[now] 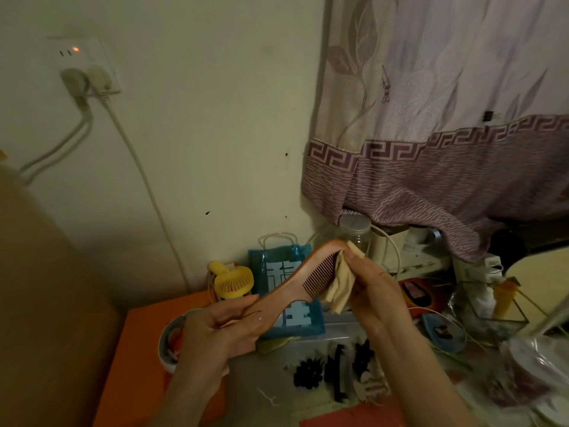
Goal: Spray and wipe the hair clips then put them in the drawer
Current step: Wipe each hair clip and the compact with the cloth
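Wiping is under way: the left hand [215,331] grips the handle of a wooden comb [311,272] while the right hand [372,291] pinches a cloth [340,288] against its teeth. The black hair clips [334,369] wait on the table [264,383] below (no drawer visible), crowded by a blue bag [286,291] and yellow fan [232,280].

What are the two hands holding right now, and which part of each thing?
The left hand grips the wooden comb by its handle. The right hand pinches a pale cloth against the comb's far tip and teeth.
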{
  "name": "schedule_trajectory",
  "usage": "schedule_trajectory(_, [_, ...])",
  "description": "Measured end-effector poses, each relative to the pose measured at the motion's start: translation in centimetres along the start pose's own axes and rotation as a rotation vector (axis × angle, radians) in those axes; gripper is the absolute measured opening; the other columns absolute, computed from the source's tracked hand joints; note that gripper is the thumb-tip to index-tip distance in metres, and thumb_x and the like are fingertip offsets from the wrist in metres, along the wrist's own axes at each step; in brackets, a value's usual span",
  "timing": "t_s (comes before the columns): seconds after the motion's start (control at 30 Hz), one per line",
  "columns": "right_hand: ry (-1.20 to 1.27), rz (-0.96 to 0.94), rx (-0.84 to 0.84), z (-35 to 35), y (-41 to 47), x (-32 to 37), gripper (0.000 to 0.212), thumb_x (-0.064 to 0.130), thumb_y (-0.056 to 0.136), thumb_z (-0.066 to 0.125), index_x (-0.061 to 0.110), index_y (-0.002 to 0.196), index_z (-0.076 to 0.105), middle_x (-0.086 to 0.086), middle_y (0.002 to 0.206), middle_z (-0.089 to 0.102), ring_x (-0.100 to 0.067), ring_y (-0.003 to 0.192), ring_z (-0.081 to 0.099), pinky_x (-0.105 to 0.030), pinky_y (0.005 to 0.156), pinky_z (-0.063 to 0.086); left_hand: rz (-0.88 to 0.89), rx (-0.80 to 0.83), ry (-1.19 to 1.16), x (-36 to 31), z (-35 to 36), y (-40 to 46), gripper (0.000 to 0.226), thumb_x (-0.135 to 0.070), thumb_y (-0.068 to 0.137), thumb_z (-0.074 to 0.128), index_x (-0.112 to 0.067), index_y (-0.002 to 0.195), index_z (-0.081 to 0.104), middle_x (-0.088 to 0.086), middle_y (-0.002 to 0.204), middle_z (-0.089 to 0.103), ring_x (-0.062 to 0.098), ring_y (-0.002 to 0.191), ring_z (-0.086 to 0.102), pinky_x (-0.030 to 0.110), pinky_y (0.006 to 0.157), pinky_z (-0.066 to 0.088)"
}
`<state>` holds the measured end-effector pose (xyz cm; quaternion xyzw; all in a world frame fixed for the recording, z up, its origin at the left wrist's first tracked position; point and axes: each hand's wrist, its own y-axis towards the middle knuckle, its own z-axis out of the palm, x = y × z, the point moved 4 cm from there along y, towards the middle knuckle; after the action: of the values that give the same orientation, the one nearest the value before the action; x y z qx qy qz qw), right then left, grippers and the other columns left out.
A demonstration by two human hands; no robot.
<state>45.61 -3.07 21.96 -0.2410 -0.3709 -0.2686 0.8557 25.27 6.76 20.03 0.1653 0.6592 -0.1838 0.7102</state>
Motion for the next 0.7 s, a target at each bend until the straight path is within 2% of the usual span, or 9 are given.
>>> schedule_trajectory(0.07, [-0.003, -0.017, 0.001, -0.3, 0.3, 0.7, 0.030, 0.017, 0.066, 0.068, 0.002, 0.092, 0.069, -0.013, 0.091, 0.068, -0.023, 0.081, 0.063, -0.040, 0.088, 0.049, 0.017, 0.006, 0.037, -0.4, -0.4, 0.1, 0.030, -0.017, 0.056, 0.076, -0.039, 0.077, 0.077, -0.003, 0.086, 0.076, 0.014, 0.080, 0.072, 0.021, 0.058, 0.055])
schedule_trajectory(0.17, [-0.082, -0.005, 0.030, -0.8, 0.7, 1.3, 0.032, 0.018, 0.066, 0.069, 0.000, 0.093, 0.070, -0.019, 0.098, 0.067, -0.027, 0.085, 0.062, -0.048, 0.095, 0.046, 0.019, -0.032, 0.044, -0.8, -1.1, 0.4, 0.027, -0.006, 0.068, 0.075, -0.028, 0.084, 0.078, -0.002, 0.086, 0.076, 0.014, 0.080, 0.072, 0.020, 0.058, 0.055])
schedule_trajectory(0.23, [-0.151, 0.001, 0.060, -1.2, 0.9, 1.8, 0.028, 0.020, 0.068, 0.068, 0.002, 0.089, 0.072, -0.018, 0.094, 0.069, -0.027, 0.084, 0.062, -0.051, 0.097, 0.045, 0.026, -0.045, 0.042, -1.3, -1.4, 0.5, 0.027, -0.003, 0.074, 0.072, -0.026, 0.088, 0.075, -0.006, 0.086, 0.075, 0.011, 0.080, 0.071, 0.016, 0.054, 0.053])
schedule_trajectory(0.3, [-0.222, -0.009, 0.091, -1.4, 1.0, 2.5, 0.022, 0.024, 0.071, 0.066, 0.007, 0.081, 0.075, -0.013, 0.087, 0.071, -0.025, 0.079, 0.063, -0.046, 0.089, 0.050, 0.028, -0.054, 0.042, -1.8, -1.6, 0.7, 0.025, -0.004, 0.077, 0.071, -0.027, 0.088, 0.074, -0.008, 0.087, 0.075, 0.010, 0.082, 0.071, 0.016, 0.054, 0.053])
schedule_trajectory(0.37, [-0.292, -0.021, 0.149, -1.3, 1.1, 3.3, 0.021, 0.026, 0.072, 0.064, 0.010, 0.077, 0.076, -0.009, 0.080, 0.071, -0.020, 0.073, 0.065, -0.034, 0.074, 0.055, 0.037, -0.055, 0.067, -2.5, -1.7, 0.8, 0.024, -0.007, 0.078, 0.070, -0.029, 0.086, 0.074, -0.007, 0.089, 0.075, 0.016, 0.084, 0.071, 0.020, 0.059, 0.053])
schedule_trajectory(0.43, [-0.392, -0.024, 0.225, -1.1, 1.1, 3.8, 0.024, 0.026, 0.073, 0.064, 0.007, 0.082, 0.074, -0.009, 0.078, 0.070, -0.019, 0.070, 0.064, -0.027, 0.065, 0.055, 0.053, -0.051, 0.106, -3.2, -1.7, 1.0, 0.025, -0.009, 0.079, 0.069, -0.033, 0.080, 0.076, -0.003, 0.086, 0.075, 0.022, 0.081, 0.071, 0.030, 0.065, 0.054])
schedule_trajectory(0.53, [-0.565, -0.011, 0.326, -0.5, 0.8, 4.1, 0.028, 0.024, 0.072, 0.066, 0.006, 0.090, 0.075, -0.012, 0.082, 0.072, -0.020, 0.070, 0.066, -0.027, 0.062, 0.056, 0.072, -0.066, 0.139, -4.3, -1.7, 1.3, 0.025, -0.012, 0.079, 0.070, -0.036, 0.074, 0.076, -0.002, 0.079, 0.075, 0.025, 0.075, 0.070, 0.038, 0.070, 0.056])
schedule_trajectory(0.63, [-0.654, 0.018, 0.382, -0.1, 0.5, 3.9, 0.036, 0.018, 0.068, 0.070, 0.000, 0.098, 0.073, -0.017, 0.085, 0.072, -0.022, 0.069, 0.068, -0.029, 0.064, 0.058, 0.126, -0.054, 0.162, -5.6, -1.5, 1.8, 0.019, -0.012, 0.080, 0.069, -0.031, 0.084, 0.073, -0.010, 0.081, 0.074, 0.019, 0.079, 0.070, 0.029, 0.064, 0.056])
schedule_trajectory(0.7, [-0.679, 0.005, 0.394, 0.1, 0.5, 3.7, 0.031, 0.015, 0.065, 0.072, 0.001, 0.092, 0.074, -0.015, 0.080, 0.072, -0.019, 0.065, 0.068, -0.026, 0.063, 0.057, 0.173, -0.029, 0.203, -6.5, -1.4, 2.1, 0.019, -0.008, 0.081, 0.069, -0.026, 0.088, 0.072, -0.012, 0.080, 0.074, 0.014, 0.079, 0.069, 0.018, 0.058, 0.053])
